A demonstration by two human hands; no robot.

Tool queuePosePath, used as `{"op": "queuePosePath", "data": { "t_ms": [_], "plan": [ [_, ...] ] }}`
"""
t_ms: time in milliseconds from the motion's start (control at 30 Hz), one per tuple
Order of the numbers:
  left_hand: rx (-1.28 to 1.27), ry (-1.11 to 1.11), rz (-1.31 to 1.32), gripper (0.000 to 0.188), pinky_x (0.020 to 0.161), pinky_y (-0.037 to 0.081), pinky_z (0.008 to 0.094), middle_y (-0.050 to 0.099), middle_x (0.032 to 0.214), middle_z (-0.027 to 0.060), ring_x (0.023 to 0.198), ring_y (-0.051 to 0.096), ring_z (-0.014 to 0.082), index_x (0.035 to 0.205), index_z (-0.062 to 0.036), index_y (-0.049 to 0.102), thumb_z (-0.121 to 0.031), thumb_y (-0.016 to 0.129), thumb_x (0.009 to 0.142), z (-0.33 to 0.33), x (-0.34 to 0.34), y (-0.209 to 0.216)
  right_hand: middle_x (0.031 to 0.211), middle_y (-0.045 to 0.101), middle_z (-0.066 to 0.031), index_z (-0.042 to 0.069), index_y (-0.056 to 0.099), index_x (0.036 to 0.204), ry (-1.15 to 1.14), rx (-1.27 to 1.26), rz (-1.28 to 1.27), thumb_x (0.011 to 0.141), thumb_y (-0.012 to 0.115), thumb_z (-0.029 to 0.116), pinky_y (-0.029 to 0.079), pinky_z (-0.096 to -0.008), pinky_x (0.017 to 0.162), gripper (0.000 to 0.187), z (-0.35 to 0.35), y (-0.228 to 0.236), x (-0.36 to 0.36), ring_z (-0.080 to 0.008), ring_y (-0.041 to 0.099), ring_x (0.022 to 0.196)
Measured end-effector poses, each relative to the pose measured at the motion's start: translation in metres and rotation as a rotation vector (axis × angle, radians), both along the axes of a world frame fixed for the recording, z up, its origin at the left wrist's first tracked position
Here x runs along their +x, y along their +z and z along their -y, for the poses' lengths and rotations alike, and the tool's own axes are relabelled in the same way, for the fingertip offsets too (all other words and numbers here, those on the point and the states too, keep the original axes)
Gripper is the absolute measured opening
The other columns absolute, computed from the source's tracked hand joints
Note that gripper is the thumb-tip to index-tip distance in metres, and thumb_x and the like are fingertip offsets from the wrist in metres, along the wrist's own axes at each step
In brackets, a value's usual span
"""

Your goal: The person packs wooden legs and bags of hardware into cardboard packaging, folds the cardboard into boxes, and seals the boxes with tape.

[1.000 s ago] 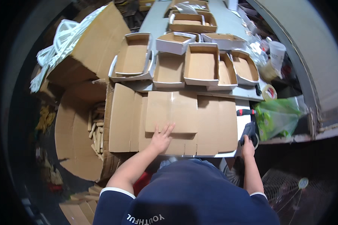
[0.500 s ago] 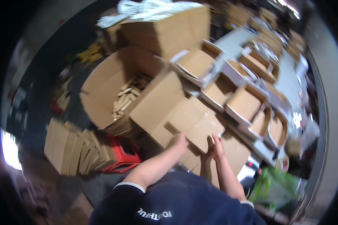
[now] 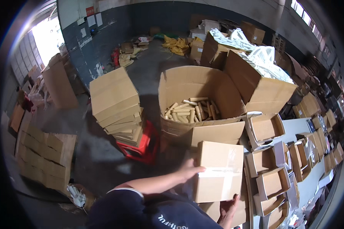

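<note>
A closed cardboard box (image 3: 219,158) with clear tape crossing its face is held up between my two hands. My left hand (image 3: 188,171) grips its left side, the thumb lying over the edge near the tape. At the lower right corner, my right hand (image 3: 229,205) supports the box with its fingertips at the edge; part of that hand is hidden behind it. Under and behind the box, an upright cardboard flap (image 3: 218,132) and flat cardboard on the table show.
Left of me, a stack of closed cardboard boxes (image 3: 116,95) stands on a red stool (image 3: 145,147). A big open carton (image 3: 195,76) holds tan paper-wrapped rolls (image 3: 191,110). Several open box trays (image 3: 263,160) line the table at right. Behind them stands a carton (image 3: 271,93) of white material.
The view has swung left, bringing the stool stack nearer the middle. The box has been raised off the table cardboard and tilted, with its taped face showing, both hands now holding it.
</note>
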State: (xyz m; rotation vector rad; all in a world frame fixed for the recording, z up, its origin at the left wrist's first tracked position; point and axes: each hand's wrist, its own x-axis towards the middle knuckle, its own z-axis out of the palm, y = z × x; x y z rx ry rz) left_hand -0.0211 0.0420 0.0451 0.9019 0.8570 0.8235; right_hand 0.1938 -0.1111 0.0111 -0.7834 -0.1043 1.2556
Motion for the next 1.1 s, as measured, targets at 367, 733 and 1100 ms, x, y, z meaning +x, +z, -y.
{"op": "queuePosePath", "data": {
  "t_ms": [367, 733, 1100],
  "plan": [
    [0.521, 0.654, 0.113, 0.046, 0.090, 0.038, 0.0282, 0.051, 0.117, 0.0053, 0.107, 0.047, 0.0131, 0.126, -0.0010, 0.044, -0.024, 0.049, 0.087, -0.035, -0.204, 0.162, 0.135, 0.037, -0.0185, -0.005, 0.025, 0.136, 0.540, 0.652, 0.452, 0.078, 0.055, 0.044, 0.031, -0.0387, 0.102, 0.082, -0.175, 0.141, -0.162, -0.0278, 0.037, 0.126],
    [0.324, 0.761, -0.080, 0.042, 0.086, 0.040, 0.0273, 0.055, 0.110, 0.0070, 0.104, 0.050, 0.0133, 0.119, -0.0053, 0.048, -0.026, 0.053, 0.082, -0.172, -0.447, 0.127, 0.105, 0.056, -0.0170, -0.003, 0.048, 0.117, 0.111, 0.480, 1.270, 0.094, 0.044, 0.031, 0.038, -0.0333, 0.092, 0.041, -0.329, 0.133, -0.374, -0.0243, 0.051, 0.100],
    [0.549, 1.019, -0.419, 0.064, 0.105, 0.022, 0.0383, 0.024, 0.136, 0.0159, 0.125, 0.029, 0.0247, 0.129, -0.0001, 0.030, -0.022, 0.061, 0.078, -0.158, -0.439, 0.131, 0.086, 0.062, -0.0148, -0.001, 0.060, 0.084, 1.047, 0.027, 0.482, 0.081, 0.050, 0.024, 0.049, -0.0375, 0.066, 0.027, -0.301, -0.014, -0.390, -0.0280, 0.060, 0.074]
  ]
}}
